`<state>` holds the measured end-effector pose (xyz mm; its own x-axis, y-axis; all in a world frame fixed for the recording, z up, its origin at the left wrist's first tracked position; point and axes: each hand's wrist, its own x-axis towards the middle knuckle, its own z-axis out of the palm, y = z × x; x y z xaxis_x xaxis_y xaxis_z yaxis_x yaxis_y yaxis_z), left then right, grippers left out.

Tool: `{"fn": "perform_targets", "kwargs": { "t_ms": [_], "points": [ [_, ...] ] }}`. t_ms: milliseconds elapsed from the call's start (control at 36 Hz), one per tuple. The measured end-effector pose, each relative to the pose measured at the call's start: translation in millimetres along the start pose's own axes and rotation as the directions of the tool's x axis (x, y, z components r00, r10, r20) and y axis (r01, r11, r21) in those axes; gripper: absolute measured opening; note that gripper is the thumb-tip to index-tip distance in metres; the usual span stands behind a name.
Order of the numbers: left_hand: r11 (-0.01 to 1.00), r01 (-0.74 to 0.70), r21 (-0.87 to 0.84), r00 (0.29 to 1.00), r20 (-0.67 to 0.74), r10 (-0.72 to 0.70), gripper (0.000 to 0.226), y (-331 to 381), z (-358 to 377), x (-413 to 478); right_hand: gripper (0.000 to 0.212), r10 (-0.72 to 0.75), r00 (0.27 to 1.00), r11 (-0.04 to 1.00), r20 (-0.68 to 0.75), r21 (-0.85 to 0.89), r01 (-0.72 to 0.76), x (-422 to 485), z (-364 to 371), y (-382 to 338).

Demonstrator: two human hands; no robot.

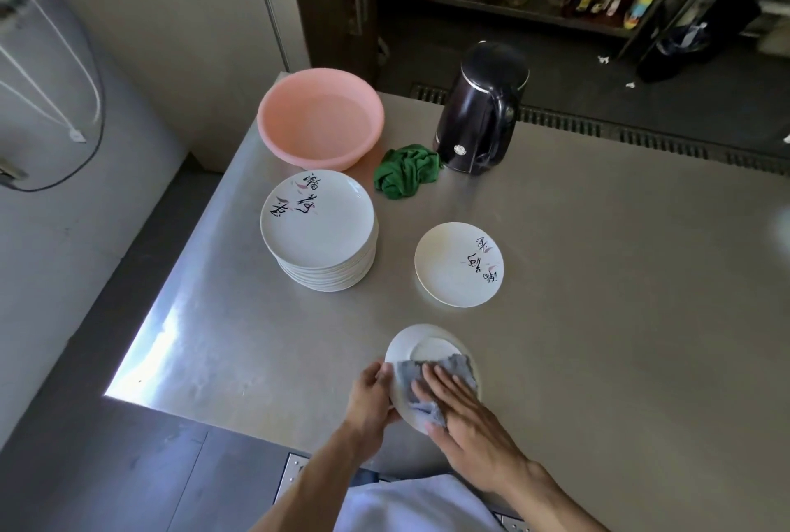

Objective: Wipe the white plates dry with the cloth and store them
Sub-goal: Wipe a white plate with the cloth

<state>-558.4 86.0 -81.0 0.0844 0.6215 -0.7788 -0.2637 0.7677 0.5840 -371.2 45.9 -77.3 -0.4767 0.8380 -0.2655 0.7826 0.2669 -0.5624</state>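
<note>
My left hand (pixel 371 397) grips the left rim of a white plate (pixel 421 345), which is tilted with its underside facing up, above the near edge of the steel table (pixel 598 296). My right hand (pixel 459 420) presses a grey cloth (pixel 453 365) flat against the plate's underside with straight fingers. A tall stack of white plates (pixel 318 228) with black writing stands at centre left. A single white plate (pixel 458 264) with writing lies flat to the right of the stack.
A pink basin (pixel 320 117) sits at the table's far left corner. Beside it lies a crumpled green cloth (pixel 406 170) against a black electric kettle (pixel 481 108). Shelves with bottles stand beyond the table. The table's left edge drops to the floor.
</note>
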Motion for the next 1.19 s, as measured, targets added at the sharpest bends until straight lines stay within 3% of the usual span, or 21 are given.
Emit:
{"fn": "perform_targets", "kwargs": {
  "t_ms": [56, 139, 194, 278, 333, 389, 417, 472, 528, 556, 583, 639, 722, 750, 806, 861, 917, 972, 1000, 1083, 1194],
  "points": [
    [1.0, -0.008, 0.003, 1.0, 0.002, 0.008, 0.027, -1.0, -0.1, -1.1, 0.056, 0.152, 0.987, 0.988, -0.059, -0.009, -0.153, 8.0, 1.9, 4.8],
    [0.999, -0.031, 0.012, 0.999, 0.023, 0.03, 0.025, -1.0, 1.3, -3.1, 0.055, 0.444, 0.891, 0.896, -0.09, 0.054, -0.441, 34.6, -2.9, 3.7],
    [0.998, -0.059, 0.027, 0.996, 0.07, 0.057, 0.026, 1.6, 4.5, -6.6, 0.055, 0.492, 0.865, 0.868, -0.101, 0.129, -0.479, 52.9, -9.8, -1.9],
    [0.994, -0.09, 0.055, 0.99, 0.111, 0.083, 0.026, 5.1, 10.8, -11.2, 0.051, 0.3, 0.945, 0.935, -0.128, 0.238, -0.264, 67.5, -17.2, -19.1],
    [0.99, -0.112, 0.08, 0.99, 0.1, 0.104, 0.027, 6.1, 13.5, -11.8, 0.048, 0.062, 0.989, 0.983, -0.134, 0.179, -0.037, 64.9, -19.4, -26.4],
    [0.985, -0.139, 0.105, 0.988, 0.086, 0.13, 0.027, 7.1, 13.9, -12.6, 0.046, -0.018, 0.983, 0.993, -0.183, 0.113, 0.039, 60.8, -20.0, -19.5],
    [0.982, -0.152, 0.111, 0.986, 0.092, 0.142, 0.026, 7.8, 14.1, -13.6, 0.046, 0.035, 0.972, 0.993, -0.232, 0.119, -0.008, 59.9, -19.0, -13.0],
    [0.978, -0.169, 0.121, 0.982, 0.105, 0.156, 0.025, 9.5, 14.3, -15.2, 0.047, 0.317, 0.901, 0.936, -0.297, 0.254, -0.246, 60.1, -18.9, -1.5],
    [0.977, -0.168, 0.131, 0.983, 0.103, 0.155, 0.024, 9.9, 13.8, -15.8, 0.048, 0.587, 0.775, 0.783, -0.235, 0.406, -0.47, 62.4, -18.8, 5.7],
    [0.977, -0.166, 0.133, 0.983, 0.105, 0.153, 0.024, 9.7, 13.7, -15.7, 0.049, 0.634, 0.744, 0.749, -0.21, 0.407, -0.524, 63.5, -17.7, 6.6],
    [0.977, -0.165, 0.136, 0.983, 0.107, 0.152, 0.024, 9.2, 13.3, -15.7, 0.05, 0.633, 0.747, 0.753, -0.202, 0.388, -0.532, 63.7, -15.8, 5.7],
    [0.977, -0.163, 0.141, 0.982, 0.115, 0.148, 0.024, 9.7, 13.1, -16.0, 0.051, 0.517, 0.823, 0.827, -0.235, 0.384, -0.411, 62.0, -16.3, -1.1],
    [0.976, -0.155, 0.15, 0.982, 0.136, 0.135, 0.026, 9.5, 13.9, -14.9, 0.05, 0.099, 0.967, 0.978, -0.234, 0.202, -0.051, 55.3, -17.1, -9.7],
    [0.975, -0.149, 0.163, 0.983, 0.135, 0.127, 0.027, 9.2, 14.4, -14.4, 0.05, 0.001, 0.977, 0.99, -0.215, 0.139, 0.03, 52.7, -15.4, -8.5],
    [0.973, -0.143, 0.181, 0.984, 0.134, 0.119, 0.027, 7.5, 15.3, -13.8, 0.05, -0.04, 0.971, 0.993, -0.235, 0.103, 0.066, 49.6, -13.8, -3.3],
    [0.971, -0.153, 0.186, 0.983, 0.13, 0.13, 0.025, 5.1, 15.8, -15.4, 0.048, 0.084, 0.937, 0.99, -0.339, 0.134, -0.04, 50.2, -12.2, 3.3],
    [0.976, -0.148, 0.159, 0.984, 0.118, 0.13, 0.023, 3.5, 14.7, -16.1, 0.043, 0.364, 0.834, 0.925, -0.415, 0.266, -0.271, 54.2, -12.2, 9.9],
    [0.991, -0.098, 0.086, 0.991, 0.103, 0.089, 0.02, 3.8, 13.2, -13.3, 0.041, 0.6, 0.719, 0.782, -0.351, 0.446, -0.435, 59.2, -14.1, 11.3],
    [0.998, -0.055, 0.045, 0.995, 0.087, 0.051, 0.019, 5.8, 12.6, -11.0, 0.041, 0.645, 0.7, 0.731, -0.307, 0.514, -0.449, 60.7, -14.2, 10.0],
    [0.999, 0.032, 0.004, 0.997, 0.063, -0.032, 0.013, 13.4, 10.6, -4.1, 0.043, 0.589, 0.773, 0.723, -0.235, 0.58, -0.375, 62.2, -13.9, -3.1],
    [0.997, 0.032, 0.07, 0.987, 0.154, -0.043, 0.024, 8.1, 7.5, -7.2, 0.048, 0.151, 0.976, 0.913, -0.158, 0.401, -0.076, 60.6, -9.8, -19.3]
  ]
}}
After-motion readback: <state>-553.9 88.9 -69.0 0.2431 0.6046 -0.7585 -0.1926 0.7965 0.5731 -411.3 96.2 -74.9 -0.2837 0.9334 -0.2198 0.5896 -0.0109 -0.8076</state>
